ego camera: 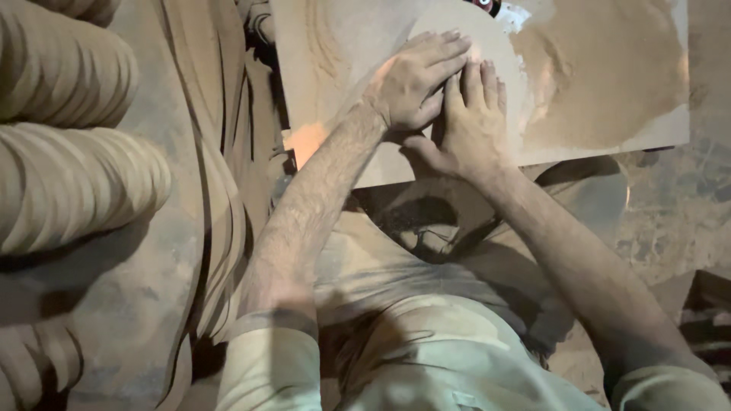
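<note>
Sleeves, pale, rolled at the elbows, sit nearest the camera; both forearms reach away over a dusty floor. Left hand (415, 80) lies flat, palm down, fingers straight and close together, on a rounded wooden panel (487, 46). Right hand (468, 122) is flat just beside it, fingers pressed together, thumb out toward the near edge; the left hand's heel overlaps its index side. Panel rests on a larger flat board (609, 76) covered in sawdust. Stacks of curved wooden pieces (68, 183) lie well apart at left. Beyond the fingertips, a red-and-black object (484, 4), partly cut off.
</note>
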